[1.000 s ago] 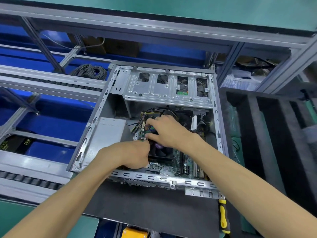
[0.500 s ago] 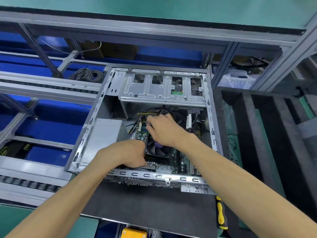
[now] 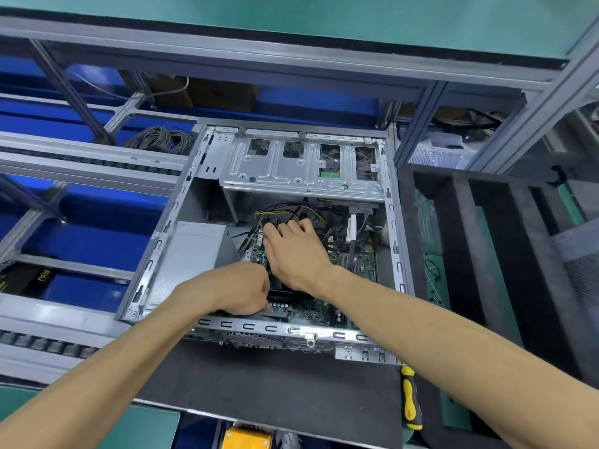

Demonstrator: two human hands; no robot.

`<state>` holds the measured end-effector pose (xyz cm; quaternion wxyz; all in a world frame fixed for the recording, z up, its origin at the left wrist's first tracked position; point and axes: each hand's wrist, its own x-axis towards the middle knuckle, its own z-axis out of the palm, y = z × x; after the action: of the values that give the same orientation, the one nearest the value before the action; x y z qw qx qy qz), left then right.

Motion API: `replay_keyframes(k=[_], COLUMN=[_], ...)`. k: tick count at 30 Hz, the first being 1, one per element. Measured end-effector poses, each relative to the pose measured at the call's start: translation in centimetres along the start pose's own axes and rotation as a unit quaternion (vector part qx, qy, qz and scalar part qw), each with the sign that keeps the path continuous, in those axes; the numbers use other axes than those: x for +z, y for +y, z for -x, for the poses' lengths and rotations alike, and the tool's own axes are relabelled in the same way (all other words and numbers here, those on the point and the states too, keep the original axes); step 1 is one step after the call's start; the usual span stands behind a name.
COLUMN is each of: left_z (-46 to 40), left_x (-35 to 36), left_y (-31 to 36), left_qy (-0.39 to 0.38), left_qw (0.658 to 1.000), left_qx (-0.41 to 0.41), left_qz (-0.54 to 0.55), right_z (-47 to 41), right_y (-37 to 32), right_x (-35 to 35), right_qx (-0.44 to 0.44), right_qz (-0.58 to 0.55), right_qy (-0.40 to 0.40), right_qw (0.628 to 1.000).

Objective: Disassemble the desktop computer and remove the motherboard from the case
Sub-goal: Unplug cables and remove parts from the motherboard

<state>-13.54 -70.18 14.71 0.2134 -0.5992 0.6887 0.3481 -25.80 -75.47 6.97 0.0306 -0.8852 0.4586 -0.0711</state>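
The right hand had been shifted up onto the cables, fingers curled there; whether a plug was pinched cannot be told. Just below, the left hand was curled at the motherboard, seated in the case, likely being unplugged.

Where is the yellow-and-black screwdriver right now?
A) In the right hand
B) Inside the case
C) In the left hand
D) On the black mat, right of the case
D: the screwdriver lies on the black mat, untouched, while both hands work inside the case.
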Motion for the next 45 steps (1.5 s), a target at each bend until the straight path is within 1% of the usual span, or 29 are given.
replay_keyframes(k=[2, 6, 8, 12, 17, 21, 22, 25, 31, 33, 36, 38, 42, 44, 45], left_z=[-0.1, -0.4, -0.3, -0.3, -0.6, -0.8, -0.7, -0.4, -0.2, -0.3, -0.4, -0.4, -0.4, -0.4, -0.4], left_x=[-0.1, -0.3, -0.4, -0.3, 0.4, 1.3, 1.3, 1.3, 1.6, 1.3, 1.3, 1.6, 1.6, 1.1, 0.8], left_y=[0.1, 0.7, 0.7, 0.5, 0.2, -0.3, -0.4, -0.8, -0.6, -0.6, -0.7, -0.8, -0.9, -0.6, -0.4], left_qy=[-0.020, -0.066, -0.067, -0.038, 0.033, 0.120, 0.121, 0.090, 0.106, 0.119, 0.189, 0.231, 0.219, 0.192, 0.165], left_qw=[1.000, 0.996, 0.995, 0.999, 0.999, 0.988, 0.987, 0.988, 0.982, 0.977, 0.961, 0.950, 0.953, 0.955, 0.956], left_qx=[-0.002, -0.005, -0.008, -0.006, -0.023, -0.005, 0.004, 0.033, 0.058, 0.066, 0.073, 0.096, 0.160, 0.181, 0.191], left_qz=[-0.012, -0.067, -0.070, -0.029, 0.003, 0.099, 0.110, 0.124, 0.148, 0.163, 0.189, 0.185, 0.133, 0.139, 0.149], right_z=[-0.1, 0.0, 0.0, 0.1, 0.2, 0.1, 0.1, 0.1, -0.3, -0.5, -0.9, -1.2, -1.5, -1.3, -1.1], right_y=[0.1, 0.1, 0.1, -0.1, -0.3, -0.2, -0.2, -0.2, -0.1, 0.0, 0.4, 0.7, 1.2, 1.6, 1.8], right_x=[0.1, 0.0, 0.0, 0.0, 0.0, 0.0, 0.0, -0.1, -0.5, -0.8, -1.6, -2.5, -4.8, -5.9, -6.6], right_qx=[-0.001, -0.003, -0.002, 0.000, 0.000, -0.001, -0.001, -0.002, 0.000, -0.001, 0.009, 0.017, 0.061, 0.070, 0.067], right_qz=[0.000, 0.006, 0.010, 0.014, 0.013, 0.010, 0.009, 0.010, 0.000, -0.014, -0.047, -0.093, -0.239, -0.264, -0.267], right_qy=[0.002, 0.003, 0.005, 0.010, 0.014, 0.004, 0.002, -0.001, -0.031, -0.044, -0.048, -0.040, -0.014, -0.020, -0.024], right_qw=[1.000, 1.000, 1.000, 1.000, 1.000, 1.000, 1.000, 1.000, 1.000, 0.999, 0.998, 0.995, 0.969, 0.962, 0.961])
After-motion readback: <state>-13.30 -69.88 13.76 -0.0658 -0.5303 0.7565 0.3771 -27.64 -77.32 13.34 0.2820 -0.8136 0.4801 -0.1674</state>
